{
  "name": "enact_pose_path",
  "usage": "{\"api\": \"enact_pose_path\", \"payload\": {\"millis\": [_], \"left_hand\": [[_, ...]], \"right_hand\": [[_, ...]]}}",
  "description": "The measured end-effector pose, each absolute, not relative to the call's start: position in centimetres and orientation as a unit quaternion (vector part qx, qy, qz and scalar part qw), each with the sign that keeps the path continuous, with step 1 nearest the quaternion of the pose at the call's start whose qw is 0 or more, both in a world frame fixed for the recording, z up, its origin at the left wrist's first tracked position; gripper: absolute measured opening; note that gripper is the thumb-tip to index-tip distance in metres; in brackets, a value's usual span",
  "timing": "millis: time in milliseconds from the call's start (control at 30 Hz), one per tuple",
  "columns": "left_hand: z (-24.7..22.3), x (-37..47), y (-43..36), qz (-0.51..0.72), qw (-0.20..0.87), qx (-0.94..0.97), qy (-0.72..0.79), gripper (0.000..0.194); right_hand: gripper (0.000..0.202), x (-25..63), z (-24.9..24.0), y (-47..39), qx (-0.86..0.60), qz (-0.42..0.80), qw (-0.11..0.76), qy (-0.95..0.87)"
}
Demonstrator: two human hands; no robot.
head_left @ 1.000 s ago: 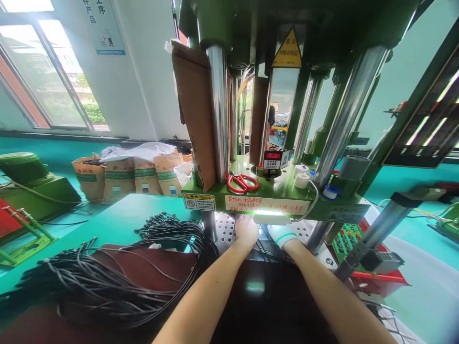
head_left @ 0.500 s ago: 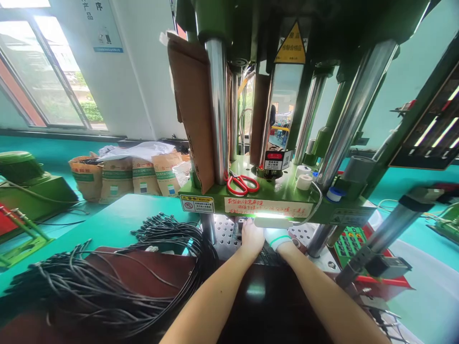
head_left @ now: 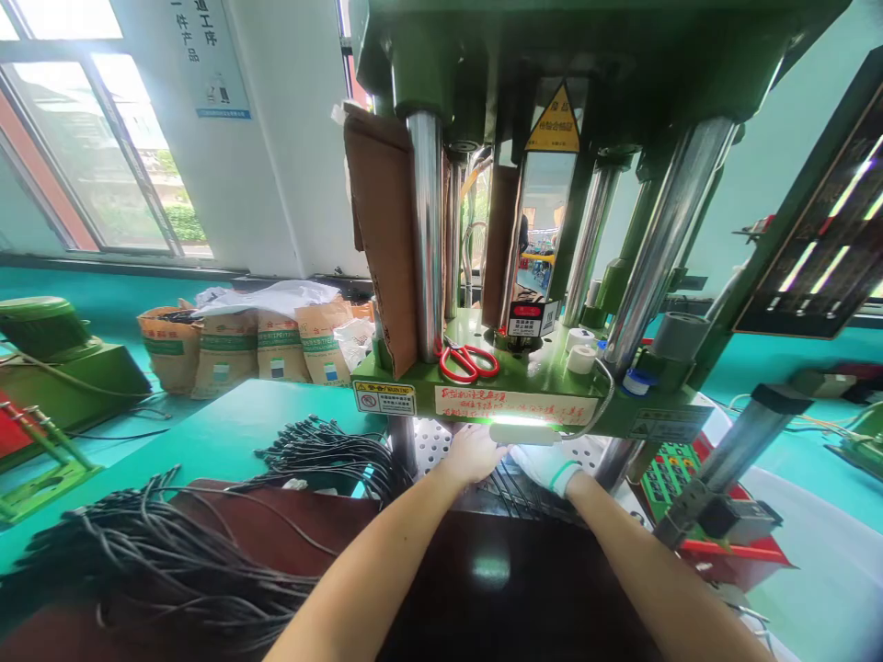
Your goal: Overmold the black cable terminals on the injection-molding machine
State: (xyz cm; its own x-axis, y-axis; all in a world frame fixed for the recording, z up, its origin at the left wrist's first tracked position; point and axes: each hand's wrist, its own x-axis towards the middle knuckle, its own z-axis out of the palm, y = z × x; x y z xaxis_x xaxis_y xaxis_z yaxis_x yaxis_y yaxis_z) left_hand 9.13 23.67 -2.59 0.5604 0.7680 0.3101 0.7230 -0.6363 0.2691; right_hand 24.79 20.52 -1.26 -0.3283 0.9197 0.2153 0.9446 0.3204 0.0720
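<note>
While two hands reached beneath a green press (head_left: pixel 593 55), thin black cables ran out between them.

At far left, a loose heap of black cables (head_left: pixel 207 561) sprawled across the table (head_left: pixel 227 414); red-handled scissors (head_left: pixel 469 363) lay on the press ledge. The bare left hand (head_left: pixel 475 452) bent inward beside the thin black cables (head_left: pixel 510 487), with the white-gloved right hand (head_left: pixel 548 464) just beyond; whether either hand's partly hidden fingers gripped anything could not be told. Good handling probably meant seating the cable ends evenly, strands uncrossed, fingers clear of the plates. Compared with half a second earlier, the hands had spread apart, showing more cable between.
</note>
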Motion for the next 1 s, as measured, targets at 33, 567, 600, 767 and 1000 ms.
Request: {"api": "enact_pose_path", "payload": {"millis": [33,567,600,767,1000], "left_hand": [[-2.6,8.6,23.8,0.187,0.058,0.891,0.409,0.042],[-2.9,7.7,25.5,0.120,0.105,0.895,0.416,0.049],[-2.7,7.5,25.4,0.122,0.105,0.895,0.415,0.049],[-2.6,6.1,24.8,0.122,0.110,0.895,0.414,0.053],[-3.4,6.4,25.1,0.129,0.114,0.876,0.450,0.054]], "right_hand": [[0.028,25.1,-1.3,20.4,-0.574,-0.084,0.062,-0.812],[0.030,25.3,-1.9,21.8,-0.617,-0.016,0.041,-0.786],[0.029,25.5,-1.8,21.6,-0.618,-0.017,0.044,-0.785],[0.032,26.4,-2.4,20.7,-0.619,-0.026,0.066,-0.782],[0.039,26.5,-3.2,21.2,-0.628,-0.035,0.090,-0.772]]}}
